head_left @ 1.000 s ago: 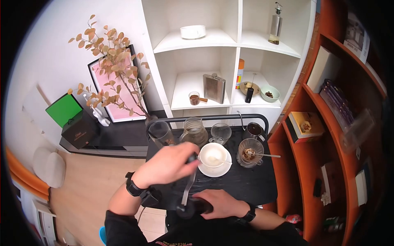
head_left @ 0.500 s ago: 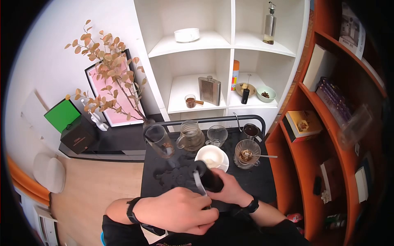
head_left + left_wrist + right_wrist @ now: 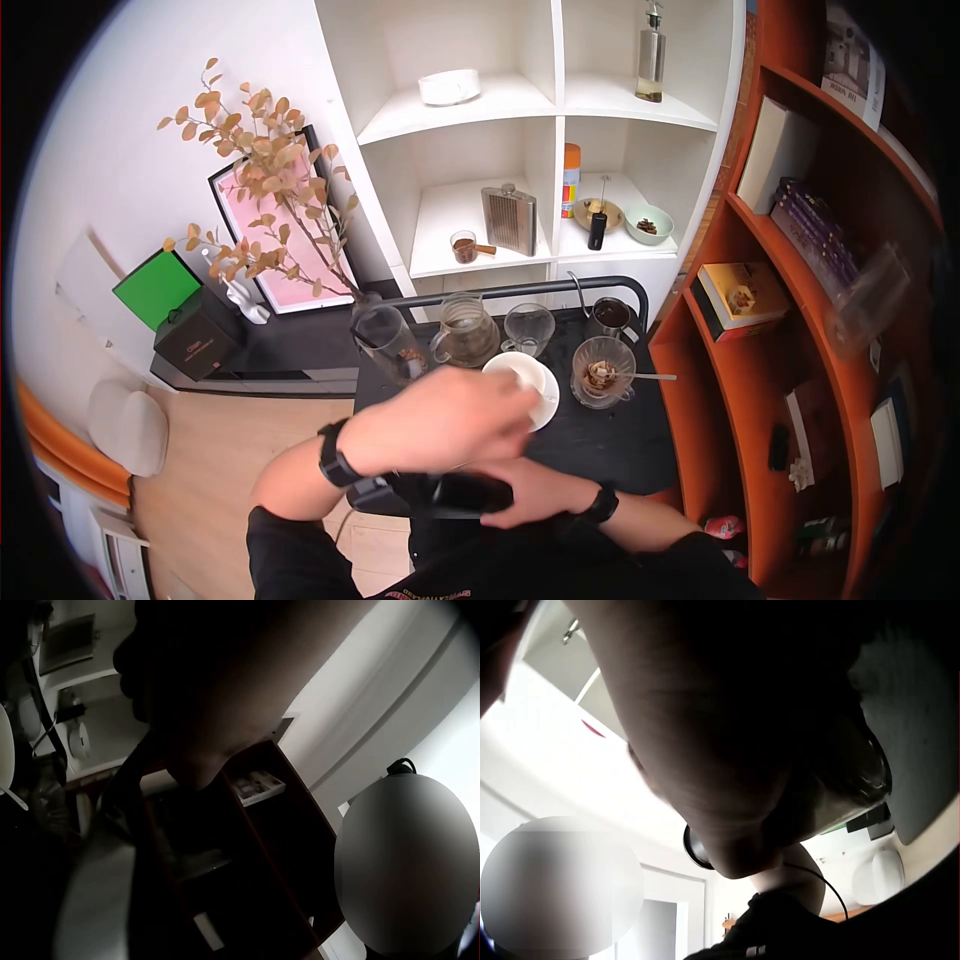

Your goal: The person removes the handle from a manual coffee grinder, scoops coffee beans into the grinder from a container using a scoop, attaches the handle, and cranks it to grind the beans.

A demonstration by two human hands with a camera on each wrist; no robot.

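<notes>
In the head view my left hand (image 3: 440,418), blurred, is curled above a black hand grinder (image 3: 468,494), over its crank; the knob is hidden under the fingers. My right hand (image 3: 542,490) grips the grinder's dark body, which lies tilted near the cart's front edge. Just beyond the left hand, a white cup (image 3: 522,367) rests on a white saucer (image 3: 549,402), partly covered by that hand. Both wrist views are dark; the right hand (image 3: 712,750) fills much of the right wrist view.
Along the back of the black cart (image 3: 625,455) stand a tall glass (image 3: 388,345), a glass pitcher (image 3: 468,338), a glass dripper (image 3: 530,325) and a dark metal cup (image 3: 610,316). A glass vessel with a spoon (image 3: 655,377) is at the right. Shelves stand behind and right.
My left hand has circled round above the grinder, nearer the body half a second ago, now further forward. The grinder has swung from upright by the cup back to tilted, nearer the body.
</notes>
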